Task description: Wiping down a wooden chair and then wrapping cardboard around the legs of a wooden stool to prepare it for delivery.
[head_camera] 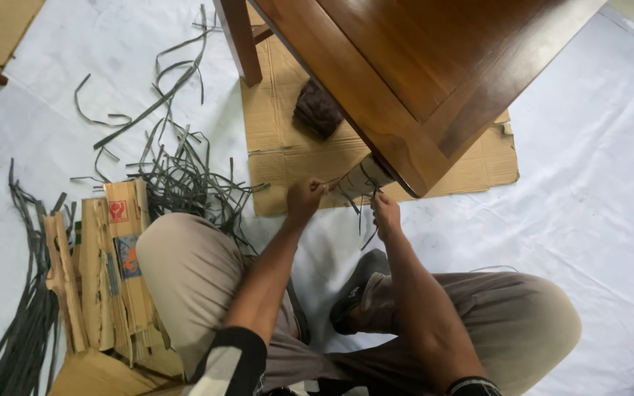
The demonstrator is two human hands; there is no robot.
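White floor sheet: wrapped table leg (361,178) slants from lower left to upper right.
Left hand (305,200) pinches its wrapping; right hand (386,213), fingers curled, grips dark strips (365,213).

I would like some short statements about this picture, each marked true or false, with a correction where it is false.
1. Both hands work at the cardboard-wrapped table leg. True: the left hand and the right hand are at it.
2. The wooden table stands on bare white sheet only. False: a flattened cardboard sheet lies under it.
3. Loose dark straps lie on the floor to the person's left. True.
4. The folded cardboard pieces lie to the person's right. False: they lie beside the left knee.
5. The person is standing. False: the person sits on the floor with bent knees.
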